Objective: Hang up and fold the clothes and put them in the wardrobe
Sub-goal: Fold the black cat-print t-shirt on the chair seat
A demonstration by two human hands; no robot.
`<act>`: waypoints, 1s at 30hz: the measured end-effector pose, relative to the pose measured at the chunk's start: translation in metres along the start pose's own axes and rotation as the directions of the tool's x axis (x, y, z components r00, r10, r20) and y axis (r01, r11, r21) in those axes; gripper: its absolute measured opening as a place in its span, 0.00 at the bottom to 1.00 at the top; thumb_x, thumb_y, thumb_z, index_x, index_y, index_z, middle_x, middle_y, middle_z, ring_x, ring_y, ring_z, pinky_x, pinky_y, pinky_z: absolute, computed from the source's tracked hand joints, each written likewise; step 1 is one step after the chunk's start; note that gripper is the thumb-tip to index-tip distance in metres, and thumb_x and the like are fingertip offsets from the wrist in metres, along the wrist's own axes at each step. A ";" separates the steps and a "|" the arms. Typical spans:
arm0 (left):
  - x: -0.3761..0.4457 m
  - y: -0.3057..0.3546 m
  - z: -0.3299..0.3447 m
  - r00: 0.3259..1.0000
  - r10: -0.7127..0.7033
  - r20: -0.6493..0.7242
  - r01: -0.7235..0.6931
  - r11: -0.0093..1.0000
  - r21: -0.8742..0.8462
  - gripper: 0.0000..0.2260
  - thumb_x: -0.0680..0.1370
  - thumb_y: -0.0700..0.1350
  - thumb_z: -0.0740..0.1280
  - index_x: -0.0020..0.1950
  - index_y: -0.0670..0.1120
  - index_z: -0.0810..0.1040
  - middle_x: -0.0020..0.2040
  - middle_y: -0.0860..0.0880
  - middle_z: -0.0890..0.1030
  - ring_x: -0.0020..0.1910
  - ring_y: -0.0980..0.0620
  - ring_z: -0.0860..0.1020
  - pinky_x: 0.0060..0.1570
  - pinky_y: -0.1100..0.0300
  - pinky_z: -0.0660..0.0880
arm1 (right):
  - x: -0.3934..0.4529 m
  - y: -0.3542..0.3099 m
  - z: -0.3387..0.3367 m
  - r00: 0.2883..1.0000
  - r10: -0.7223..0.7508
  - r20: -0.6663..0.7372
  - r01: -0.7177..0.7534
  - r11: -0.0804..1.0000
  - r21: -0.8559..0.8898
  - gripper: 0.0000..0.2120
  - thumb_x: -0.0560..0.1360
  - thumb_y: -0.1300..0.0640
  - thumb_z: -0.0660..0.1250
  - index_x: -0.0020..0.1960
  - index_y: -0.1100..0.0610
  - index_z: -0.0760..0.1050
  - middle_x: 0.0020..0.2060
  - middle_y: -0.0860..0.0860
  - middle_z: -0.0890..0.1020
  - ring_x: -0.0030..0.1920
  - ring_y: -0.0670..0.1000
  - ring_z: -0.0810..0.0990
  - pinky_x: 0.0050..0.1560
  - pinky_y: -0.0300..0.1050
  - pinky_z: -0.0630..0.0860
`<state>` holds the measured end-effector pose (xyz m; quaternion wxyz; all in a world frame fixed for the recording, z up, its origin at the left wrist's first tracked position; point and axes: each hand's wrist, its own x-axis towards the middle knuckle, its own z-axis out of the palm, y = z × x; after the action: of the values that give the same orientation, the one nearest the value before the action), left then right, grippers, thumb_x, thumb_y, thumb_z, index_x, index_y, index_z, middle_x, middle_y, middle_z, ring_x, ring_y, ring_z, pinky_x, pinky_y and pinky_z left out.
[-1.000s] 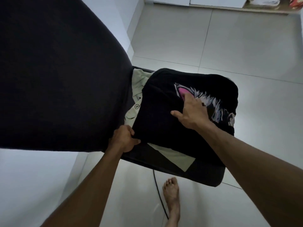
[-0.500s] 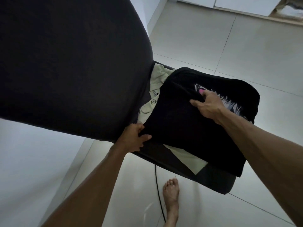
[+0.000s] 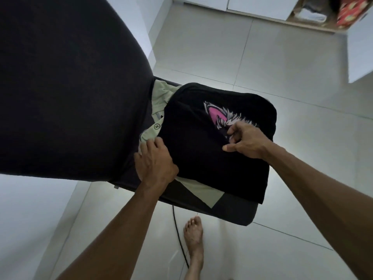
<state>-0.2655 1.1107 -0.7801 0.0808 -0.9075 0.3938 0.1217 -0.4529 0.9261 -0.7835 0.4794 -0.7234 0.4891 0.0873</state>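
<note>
On the chair seat (image 3: pixel 232 211), a folded black T-shirt (image 3: pixel 201 154) lies over a pale green shirt (image 3: pixel 198 188), likely stacked for carrying to the wardrobe. The left hand (image 3: pixel 155 162) curls under the black shirt's near-left corner, while the right hand (image 3: pixel 247 141) pinches its printed front, seemingly to lift. Fingertips of the left are hidden beneath cloth, and the chair's dark backrest (image 3: pixel 66 87) blocks everything left of the seat.

One head-worn wide-angle view looks steeply down, close over the chair (image 3: pixel 232 211) and floor (image 3: pixel 282 67).
</note>
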 end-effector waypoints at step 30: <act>0.008 0.115 0.015 0.931 0.349 -0.106 -0.359 0.824 -0.439 0.29 0.76 0.57 0.70 0.69 0.50 0.59 0.60 0.48 0.71 0.55 0.49 0.75 0.40 0.50 0.73 | -0.045 0.105 -0.008 0.899 -0.147 -0.413 0.118 0.989 -0.093 0.11 0.78 0.49 0.66 0.59 0.50 0.72 0.51 0.49 0.75 0.52 0.52 0.75 0.50 0.52 0.77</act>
<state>-0.3466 1.0309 -0.8030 -0.1600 -0.8135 0.5169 0.2132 -0.5618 0.9411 -0.8168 0.3441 -0.7723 0.5270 -0.0866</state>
